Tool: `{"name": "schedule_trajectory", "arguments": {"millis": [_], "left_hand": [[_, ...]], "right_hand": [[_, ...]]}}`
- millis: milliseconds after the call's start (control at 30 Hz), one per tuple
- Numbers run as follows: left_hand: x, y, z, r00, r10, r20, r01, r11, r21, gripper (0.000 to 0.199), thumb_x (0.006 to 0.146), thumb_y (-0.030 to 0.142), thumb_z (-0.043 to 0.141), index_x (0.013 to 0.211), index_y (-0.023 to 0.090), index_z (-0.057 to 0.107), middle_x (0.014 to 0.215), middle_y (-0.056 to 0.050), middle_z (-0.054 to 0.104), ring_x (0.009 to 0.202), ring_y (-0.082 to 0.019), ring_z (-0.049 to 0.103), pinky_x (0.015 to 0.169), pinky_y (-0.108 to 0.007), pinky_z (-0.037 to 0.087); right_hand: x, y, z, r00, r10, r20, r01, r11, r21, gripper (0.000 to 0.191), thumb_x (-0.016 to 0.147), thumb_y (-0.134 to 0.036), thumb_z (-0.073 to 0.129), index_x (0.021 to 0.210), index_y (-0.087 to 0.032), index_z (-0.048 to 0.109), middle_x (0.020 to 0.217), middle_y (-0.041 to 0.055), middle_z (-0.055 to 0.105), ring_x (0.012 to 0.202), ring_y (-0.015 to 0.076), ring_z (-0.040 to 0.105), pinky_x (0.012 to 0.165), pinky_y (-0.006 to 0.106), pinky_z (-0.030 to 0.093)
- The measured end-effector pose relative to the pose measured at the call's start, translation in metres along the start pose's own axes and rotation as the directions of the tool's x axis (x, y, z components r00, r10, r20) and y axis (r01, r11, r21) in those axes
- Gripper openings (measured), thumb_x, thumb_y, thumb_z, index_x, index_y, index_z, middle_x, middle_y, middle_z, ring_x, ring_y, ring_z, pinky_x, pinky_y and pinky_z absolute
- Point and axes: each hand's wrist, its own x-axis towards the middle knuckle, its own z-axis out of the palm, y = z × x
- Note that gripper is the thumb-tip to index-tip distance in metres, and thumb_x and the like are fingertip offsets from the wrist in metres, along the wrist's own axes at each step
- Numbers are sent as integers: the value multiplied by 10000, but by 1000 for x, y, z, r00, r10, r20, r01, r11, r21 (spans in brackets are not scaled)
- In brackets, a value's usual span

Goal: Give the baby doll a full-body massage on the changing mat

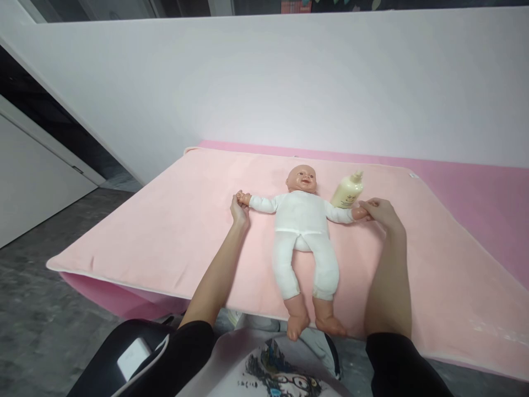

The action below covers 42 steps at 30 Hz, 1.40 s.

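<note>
A baby doll point(302, 215) with a white cloth body lies on its back on a pink blanket point(165, 220), its head toward the wall and its feet toward me. Both its arms are stretched out sideways. My left hand point(239, 210) is closed around the doll's hand on the left side. On the other side, my right hand point(382, 211) pinches the doll's other hand between thumb and fingers. A pale yellow pump bottle point(347, 190) stands just behind the doll's arm, near my right hand; the arm hides part of its base.
The blanket covers a table with a brighter pink surface point(487, 193) showing at the right and back. A white wall point(264, 82) rises behind it. A white rectangular device point(134, 358) with a cable lies on a black surface at lower left. The doll's feet reach the front edge.
</note>
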Motion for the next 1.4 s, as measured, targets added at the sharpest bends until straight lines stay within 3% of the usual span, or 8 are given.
{"name": "schedule_trajectory", "arguments": {"millis": [200, 433, 667, 967, 1200, 1400], "left_hand": [[-3, 3, 2, 1000, -4, 21, 4, 999, 32, 202, 895, 284, 491, 943, 154, 637, 920, -80, 665, 896, -164, 646, 842, -299, 490], [-5, 9, 2, 997, -38, 73, 38, 999, 1, 202, 896, 271, 520, 833, 128, 648, 825, -71, 680, 768, -140, 658, 808, -287, 508], [-2, 10, -1, 997, -33, 72, 33, 999, -6, 213, 845, 330, 615, 821, 119, 638, 824, -85, 676, 773, -159, 664, 808, -311, 525], [-1, 3, 0, 999, -43, 31, 44, 999, -31, 409, 947, 440, 368, 945, 150, 657, 931, -109, 672, 877, -173, 657, 811, -290, 501], [3, -1, -4, 998, 28, 49, -29, 999, 19, 150, 808, 295, 592, 843, 156, 635, 843, -62, 645, 871, -161, 632, 811, -279, 476], [7, -5, -7, 991, 92, 96, -94, 995, 24, 84, 707, 239, 619, 741, 169, 588, 775, -26, 612, 830, -150, 616, 767, -259, 469]], "right_hand": [[-1, 3, -5, 999, 37, 25, -37, 999, 5, 158, 757, -326, 662, 776, -177, 612, 739, 42, 634, 534, 150, 605, 585, 288, 536], [-4, 0, -3, 999, 51, 16, -52, 999, 8, 118, 787, -269, 656, 792, -154, 628, 731, 34, 623, 509, 127, 594, 546, 248, 515], [-5, -2, -4, 998, 61, 24, -61, 998, -33, 125, 800, -276, 642, 817, -153, 630, 754, 43, 636, 526, 133, 605, 569, 248, 517], [-2, 5, -7, 987, 93, 131, -92, 996, -13, 124, 830, -221, 581, 923, -149, 618, 862, 64, 653, 547, 126, 614, 597, 251, 534], [-4, 1, -7, 974, 115, 195, -107, 993, -52, 125, 863, -200, 535, 942, -141, 611, 945, 81, 659, 653, 137, 630, 630, 232, 536], [-9, -1, -10, 958, 139, 251, -121, 989, -86, 255, 859, -171, 544, 1104, -113, 581, 1050, 126, 645, 777, 165, 648, 681, 228, 549]]}}
